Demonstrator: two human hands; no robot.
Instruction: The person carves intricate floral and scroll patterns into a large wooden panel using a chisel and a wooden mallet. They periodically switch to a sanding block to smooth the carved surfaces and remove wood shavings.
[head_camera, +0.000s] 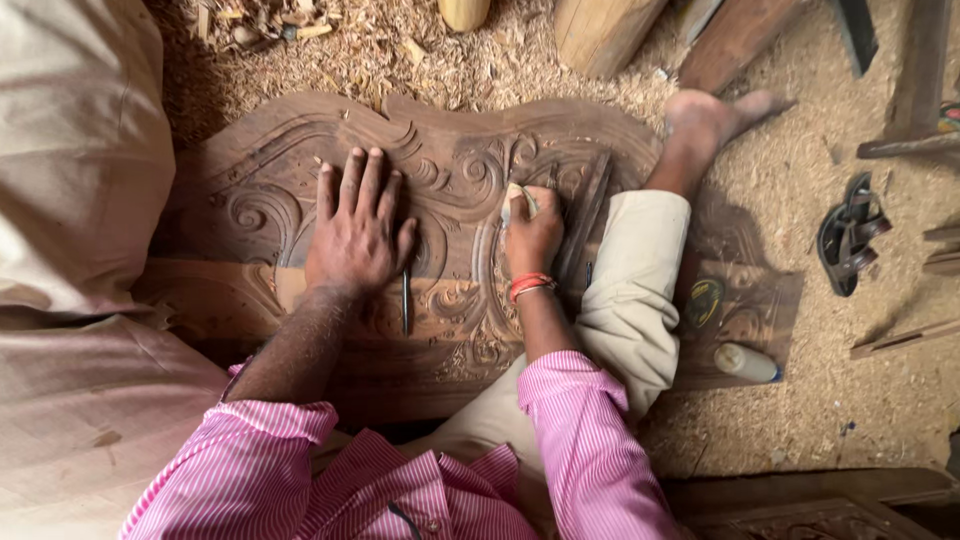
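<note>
Panel (450, 170) of dark carved wood, scrolled in relief, lies flat on a floor (830, 400) covered with sawdust. Left hand (357, 228) rests released, palm down and fingers spread, on the carving. Right hand (532, 235) is clenched around a small pale piece, apparently sandpaper (520, 200), pressed against the panel near its middle. A thin tool (406, 300) lies on the panel between the wrists. A sandal (850, 235) lies well apart on the floor.
</note>
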